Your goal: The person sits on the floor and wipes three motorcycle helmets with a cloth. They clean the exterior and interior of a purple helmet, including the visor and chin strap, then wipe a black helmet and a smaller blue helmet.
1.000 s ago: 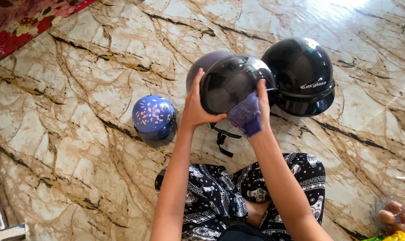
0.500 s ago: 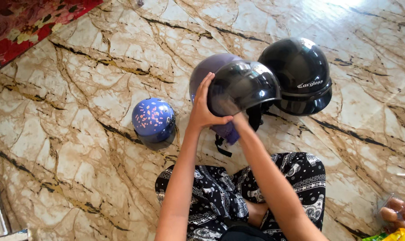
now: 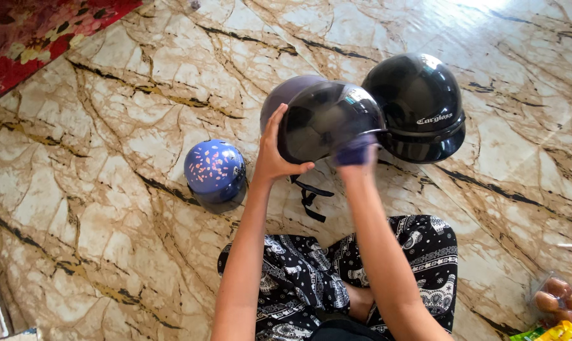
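I see the glossy black helmet (image 3: 327, 120) lifted off the marble floor (image 3: 109, 158), just left of the second black helmet (image 3: 418, 104) resting there. My left hand (image 3: 271, 155) has its grip clenched on the held helmet's left rim. My right hand (image 3: 356, 155) presses a purple cloth (image 3: 355, 150) against its lower right edge, blurred.

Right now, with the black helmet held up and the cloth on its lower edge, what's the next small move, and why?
Probably sweep the purple cloth up across the black helmet. The right hand presses it only at the lower rim, so most of the glossy shell looks unwiped, and the left hand braces the other side firmly enough to push against.
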